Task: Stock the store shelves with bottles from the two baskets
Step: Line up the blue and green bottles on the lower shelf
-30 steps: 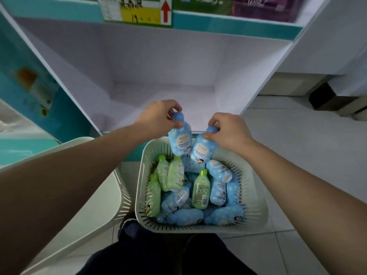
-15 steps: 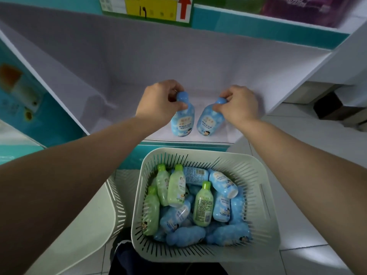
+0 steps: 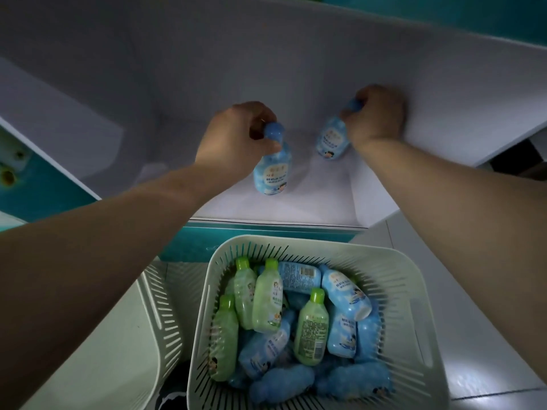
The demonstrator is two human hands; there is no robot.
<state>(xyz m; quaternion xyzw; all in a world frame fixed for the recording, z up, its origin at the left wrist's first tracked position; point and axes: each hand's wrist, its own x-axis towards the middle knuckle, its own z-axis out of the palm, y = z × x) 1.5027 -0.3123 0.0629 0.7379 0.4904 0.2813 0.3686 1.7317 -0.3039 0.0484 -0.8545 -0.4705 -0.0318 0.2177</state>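
Two blue bottles (image 3: 271, 173) upright on white shelf (image 3: 296, 208), above basket (image 3: 408, 291)

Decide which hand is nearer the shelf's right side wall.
Right. The right hand, gripping the right bottle, is beside the side wall; the left hand, on the left bottle, is mid-shelf.

One head-worn wide-angle view looks forward and steeply down, close above a slatted basket (image 3: 296, 241), into a white shelf (image 3: 299, 204).

shelf (image 3: 310, 202): left blue bottle (image 3: 270, 176) upright, right blue bottle (image 3: 330, 142) tilted | floor (image 3: 497, 365): bottle-filled basket (image 3: 393, 279), second basket (image 3: 118, 350) beside
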